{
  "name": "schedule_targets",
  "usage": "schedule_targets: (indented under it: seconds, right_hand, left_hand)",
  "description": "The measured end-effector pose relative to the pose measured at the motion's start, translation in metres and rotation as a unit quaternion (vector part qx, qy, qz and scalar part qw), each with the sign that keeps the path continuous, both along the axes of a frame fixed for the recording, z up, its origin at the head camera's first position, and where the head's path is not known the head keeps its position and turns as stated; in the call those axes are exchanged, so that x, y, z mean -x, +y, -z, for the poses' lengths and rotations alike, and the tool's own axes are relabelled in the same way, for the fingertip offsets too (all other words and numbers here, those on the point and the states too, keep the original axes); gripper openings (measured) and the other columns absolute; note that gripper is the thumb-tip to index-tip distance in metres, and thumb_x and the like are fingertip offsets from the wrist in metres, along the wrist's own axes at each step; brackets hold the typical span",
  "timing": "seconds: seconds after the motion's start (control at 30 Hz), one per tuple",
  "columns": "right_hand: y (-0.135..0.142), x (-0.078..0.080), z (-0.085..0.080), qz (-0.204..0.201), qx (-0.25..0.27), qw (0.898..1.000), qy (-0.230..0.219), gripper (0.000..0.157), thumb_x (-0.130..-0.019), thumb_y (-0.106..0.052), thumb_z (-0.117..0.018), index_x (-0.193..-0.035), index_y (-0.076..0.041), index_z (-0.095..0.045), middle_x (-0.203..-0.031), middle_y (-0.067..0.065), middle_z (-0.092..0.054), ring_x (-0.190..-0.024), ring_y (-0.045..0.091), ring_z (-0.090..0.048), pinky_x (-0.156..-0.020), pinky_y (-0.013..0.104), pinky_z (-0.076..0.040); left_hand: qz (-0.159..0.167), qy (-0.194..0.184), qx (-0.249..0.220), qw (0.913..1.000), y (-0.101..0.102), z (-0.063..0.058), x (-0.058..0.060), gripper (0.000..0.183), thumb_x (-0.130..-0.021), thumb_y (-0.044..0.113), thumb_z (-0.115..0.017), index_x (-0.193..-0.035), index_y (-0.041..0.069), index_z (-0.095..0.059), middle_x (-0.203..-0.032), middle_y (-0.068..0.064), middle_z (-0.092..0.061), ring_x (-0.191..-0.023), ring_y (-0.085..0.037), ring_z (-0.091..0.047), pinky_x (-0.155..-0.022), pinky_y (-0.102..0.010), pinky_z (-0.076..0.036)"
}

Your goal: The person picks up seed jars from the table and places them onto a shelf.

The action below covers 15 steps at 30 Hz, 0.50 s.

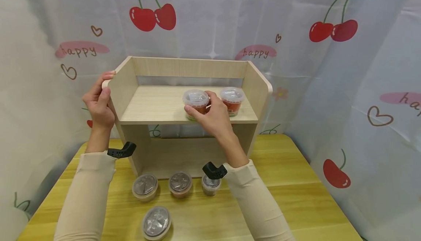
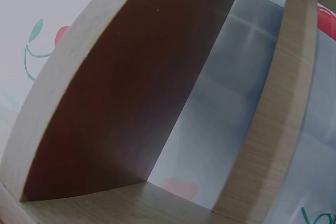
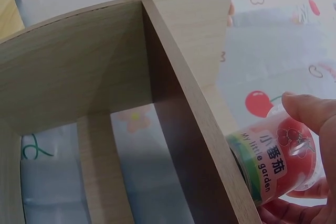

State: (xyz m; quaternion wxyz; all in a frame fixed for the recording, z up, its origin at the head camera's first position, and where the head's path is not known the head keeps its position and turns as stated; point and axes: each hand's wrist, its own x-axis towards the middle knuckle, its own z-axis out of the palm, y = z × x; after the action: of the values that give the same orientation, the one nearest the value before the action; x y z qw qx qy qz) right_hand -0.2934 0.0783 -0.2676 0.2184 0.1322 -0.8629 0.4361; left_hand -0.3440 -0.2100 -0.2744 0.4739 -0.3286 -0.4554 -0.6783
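1. Fingers of the right hand (image 1: pixel 217 118) are partly curled round a clear plastic lidded cup with a red label (image 1: pixel 196 98), thumb across its front, the others round the right and back.
2. That held cup is upright at the front edge of the upper board of a pale wooden two-tier shelf unit (image 1: pixel 154 104); I cannot tell whether its full weight rests there. The right wrist view shows a green band near its base, printed tomatoes and the words "My little garden".
3. A second clear-lidded, red-labelled plastic cup (image 1: pixel 232 101) stands upright on the same board, just right of the hand, near the right side panel.
4. The left hand (image 1: pixel 100 104) grips the upper front edge of the unit's left side panel, fingers bent over it and thumb against the front.
5. The unit stands on a yellow wood-grain table (image 1: pixel 289 182). Before it are four round tubs with grey-looking lids: a left tub (image 1: pixel 145 187), a middle tub (image 1: pixel 180 183), a smaller right tub (image 1: pixel 211 187) partly behind the black camera on the right wrist (image 1: pixel 215 170), and a nearest tub (image 1: pixel 156 222).
6. Behind hangs a pale curtain with red cherries (image 1: pixel 210 22), also printed with "happy".
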Motion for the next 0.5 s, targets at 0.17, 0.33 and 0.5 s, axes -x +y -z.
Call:
schedule_targets:
  seconds: [0.17, 0.33, 0.5]
  right_hand:
    - [-0.0017, 0.0031, -0.0002, 0.005, -0.009, 1.0, 0.004, 0.074, -0.08, -0.044, -0.078, -0.136, -0.004, -0.051, -0.116, 0.01, -0.063, -0.092, 0.022, -0.062, -0.081, 0.036, -0.05]
    - [-0.0026, 0.0053, -0.0006, 0.008, -0.016, 1.0, 0.008, 0.075, -0.081, -0.044, -0.077, -0.137, -0.003, -0.05, -0.118, 0.011, -0.062, -0.095, 0.023, -0.062, -0.083, 0.037, -0.051]
    - [-0.0034, 0.0073, -0.0011, 0.012, -0.024, 1.0, 0.0, 0.077, -0.082, -0.046, -0.076, -0.139, -0.003, -0.049, -0.12, 0.013, -0.061, -0.098, 0.024, -0.061, -0.085, 0.037, -0.05]
  left_hand:
    - [0.002, 0.003, 0.0, 1.0, 0.0003, -0.0006, -0.0008, 0.035, -0.085, 0.001, -0.043, -0.104, -0.016, -0.066, -0.107, -0.016, -0.07, -0.109, -0.027, -0.061, -0.096, -0.033, -0.043]
    - [0.0, -0.001, 0.001, 1.0, -0.0006, 0.0006, 0.0004, 0.035, -0.085, 0.001, -0.042, -0.104, -0.014, -0.067, -0.108, -0.015, -0.07, -0.108, -0.026, -0.061, -0.095, -0.032, -0.044]
    - [-0.002, -0.005, 0.002, 1.0, -0.0015, 0.0012, 0.0011, 0.035, -0.085, 0.001, -0.042, -0.104, -0.014, -0.067, -0.108, -0.014, -0.071, -0.108, -0.026, -0.061, -0.095, -0.032, -0.043]
